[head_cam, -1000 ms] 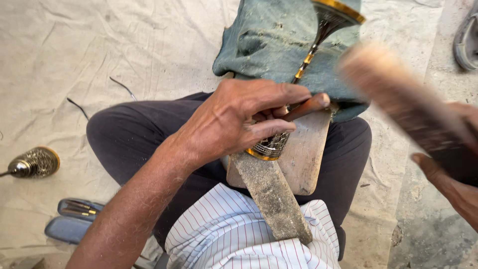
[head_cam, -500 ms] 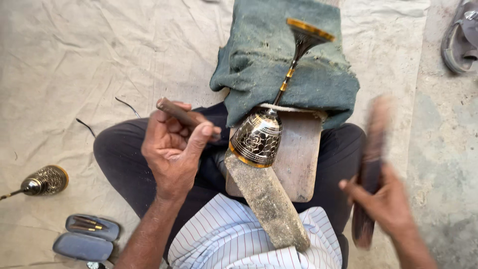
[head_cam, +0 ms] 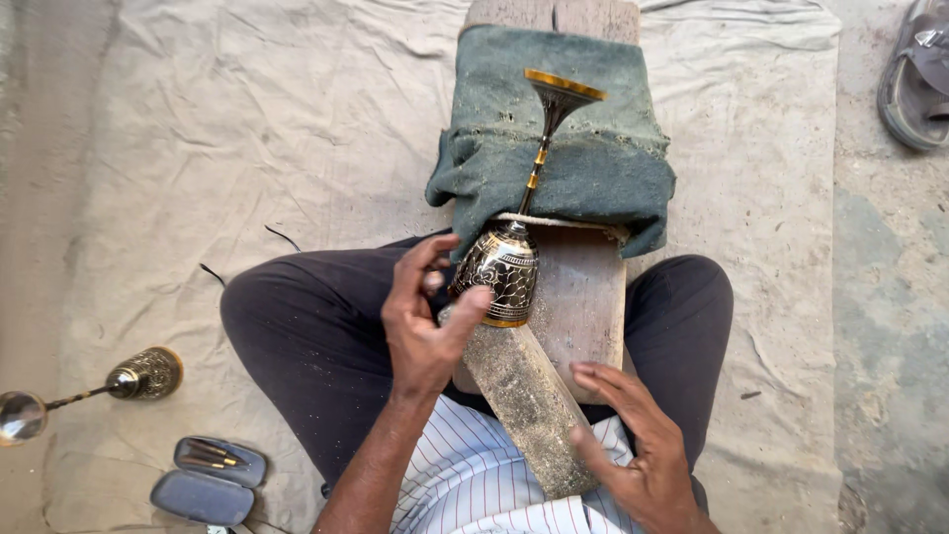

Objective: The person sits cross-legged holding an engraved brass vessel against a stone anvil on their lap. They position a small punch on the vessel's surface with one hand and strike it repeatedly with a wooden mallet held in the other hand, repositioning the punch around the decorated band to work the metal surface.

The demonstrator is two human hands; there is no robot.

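The sandal [head_cam: 917, 84] at far right is cut by the picture's edge. The second goblet [head_cam: 89, 388] at near left loses its foot there. The right hand [head_cam: 643, 450] runs off the near edge.

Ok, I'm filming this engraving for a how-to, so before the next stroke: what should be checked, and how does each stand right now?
1. Goblet seated on the wooden stake: ok.
2. Left hand steadying the cup: ok, thumb on it.
3. Stem resting on the green cloth: ok.
4. Right hand holding a mallet: not ok, empty, resting on the stake.
5. Chisel in the left hand: cannot tell.
6. Plank steady: cannot tell.
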